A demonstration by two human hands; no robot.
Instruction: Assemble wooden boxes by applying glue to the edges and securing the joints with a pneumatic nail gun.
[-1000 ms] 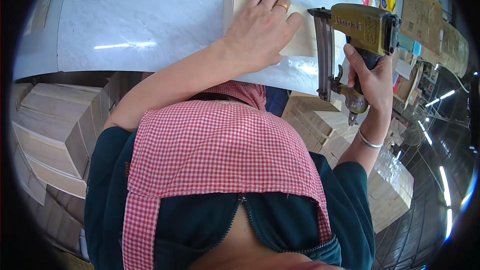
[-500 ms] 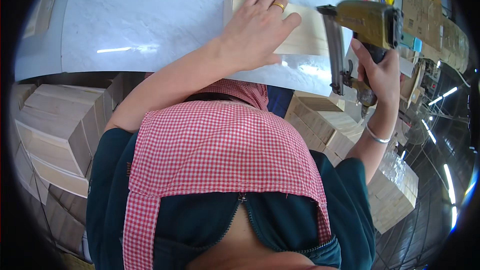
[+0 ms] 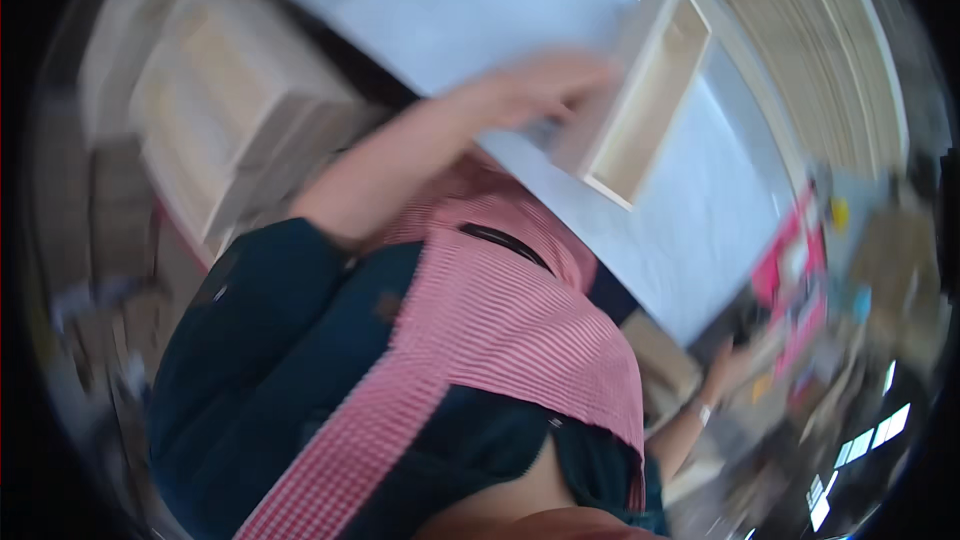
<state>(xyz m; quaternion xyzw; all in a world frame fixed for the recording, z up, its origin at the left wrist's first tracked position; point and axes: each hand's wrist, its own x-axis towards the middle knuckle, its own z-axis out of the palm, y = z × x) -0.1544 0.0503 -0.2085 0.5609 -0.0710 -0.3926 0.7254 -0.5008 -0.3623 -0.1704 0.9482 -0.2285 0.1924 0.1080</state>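
Note:
A shallow, open wooden box [image 3: 655,105] of pale wood is tilted over the white marbled tabletop [image 3: 400,10], its hollow side showing. My left hand [image 3: 565,80] is at the box's near outer wall and looks curled round it, though motion smears the fingers. Down beyond the table's right corner is my right hand [image 3: 728,370], with a bangle on its wrist. Its fingers are blurred, and a dark shape beside them is too unclear to name. The nail gun cannot be made out.
Pale wooden boxes [image 3: 225,90] are stacked at the left, below the table edge. Long pale boards [image 3: 800,30] lie along the far right side. Past the right corner are a pink item [image 3: 785,250] and brown cardboard [image 3: 885,260], both blurred.
The view has swung round. The box, lying under my left hand before, is now turned with its hollow showing. My right hand, which held up a nail gun, has dropped beside the table corner.

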